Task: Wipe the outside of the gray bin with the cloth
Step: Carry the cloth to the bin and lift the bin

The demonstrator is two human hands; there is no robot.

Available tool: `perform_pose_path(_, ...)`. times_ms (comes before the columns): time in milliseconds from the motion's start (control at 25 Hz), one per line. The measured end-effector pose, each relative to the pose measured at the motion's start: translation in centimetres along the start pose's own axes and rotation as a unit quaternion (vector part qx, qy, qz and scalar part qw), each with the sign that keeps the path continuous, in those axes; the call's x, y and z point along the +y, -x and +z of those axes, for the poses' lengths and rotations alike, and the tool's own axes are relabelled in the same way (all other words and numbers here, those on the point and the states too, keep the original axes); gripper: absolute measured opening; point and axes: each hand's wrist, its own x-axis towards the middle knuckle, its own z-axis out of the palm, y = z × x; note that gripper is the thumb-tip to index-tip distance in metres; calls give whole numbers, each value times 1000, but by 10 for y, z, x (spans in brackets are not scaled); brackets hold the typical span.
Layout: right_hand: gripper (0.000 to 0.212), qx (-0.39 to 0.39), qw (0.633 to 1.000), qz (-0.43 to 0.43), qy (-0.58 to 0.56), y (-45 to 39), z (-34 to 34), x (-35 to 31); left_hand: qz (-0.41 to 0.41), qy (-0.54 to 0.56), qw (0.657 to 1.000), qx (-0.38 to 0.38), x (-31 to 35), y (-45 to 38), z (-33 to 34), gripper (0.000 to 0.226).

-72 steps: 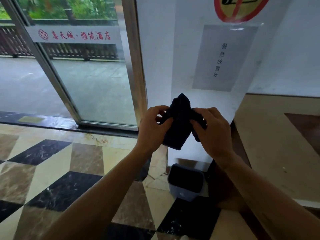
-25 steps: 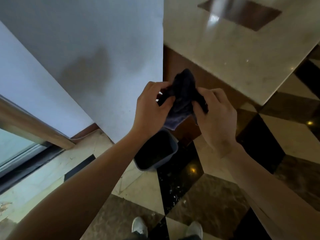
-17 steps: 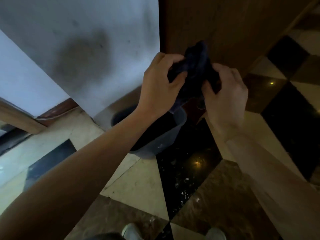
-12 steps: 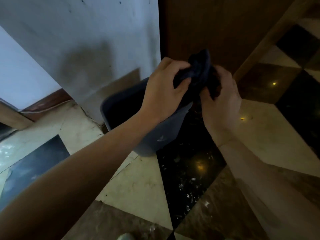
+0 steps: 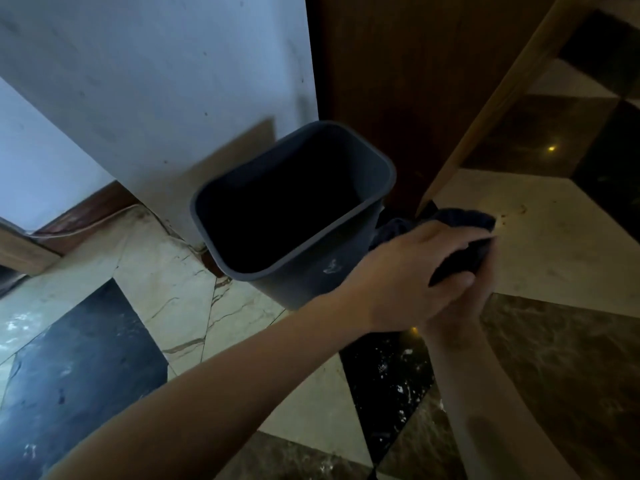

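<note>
The gray bin [image 5: 304, 271] stands open-topped on the floor, its inside dark and seemingly empty. A small white mark shows on its near wall. A dark cloth [image 5: 460, 230] is bunched just right of the bin, low beside its right wall. My left hand [image 5: 408, 271] lies over the cloth and grips it. My right hand [image 5: 460, 306] is mostly hidden under the left one and also closes on the cloth. I cannot tell whether the cloth touches the bin wall.
A white wall panel [image 5: 156, 81] rises right behind the bin, with a dark wooden panel [image 5: 398, 64] to its right. The floor [image 5: 166, 289] is polished marble in black, beige and brown tiles. A brown baseboard [image 5: 86, 213] runs at the left.
The view has dropped from the glass door to the bin. Both hands, still holding the cloth, have moved from above the bin down to its right side.
</note>
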Motion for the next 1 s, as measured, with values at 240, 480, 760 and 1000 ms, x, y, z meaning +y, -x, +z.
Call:
perform_pose_path(240,64,38,995,81,-42,0,-28,2,-172,-337,921,89,-74,61,-58,43)
perform_pose_path(480,63,22,996,84,-13,2,-28,4,-146,-426,893,18,-94,75,-48,44)
perform_pose_path(760,62,-20,999,41,19,9,-28,-8,-121,-447,885,38,-93,59,-80,40)
perform_pose_path(1000,63,-44,998,27,44,8,-32,-7,-171,-396,899,75,-109,75,-102,41)
